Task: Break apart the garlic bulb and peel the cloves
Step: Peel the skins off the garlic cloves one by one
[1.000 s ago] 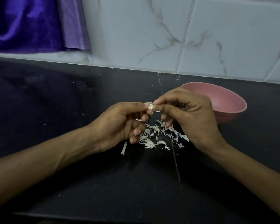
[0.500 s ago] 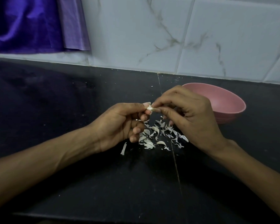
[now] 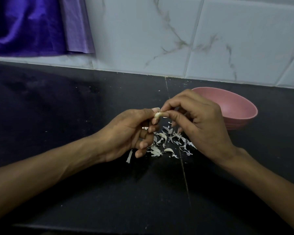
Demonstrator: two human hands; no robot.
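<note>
The small pale garlic clove [image 3: 157, 115] sits between both grips, pinched by the left hand [image 3: 131, 133] fingertips and the right hand [image 3: 199, 122] fingertips above the scattered white skins [image 3: 166, 143].

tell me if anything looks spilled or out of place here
Only the garlic skins look messy, scattered loose on the black counter under both hands instead of in the pink bowl. Nothing looks damaged.
</note>
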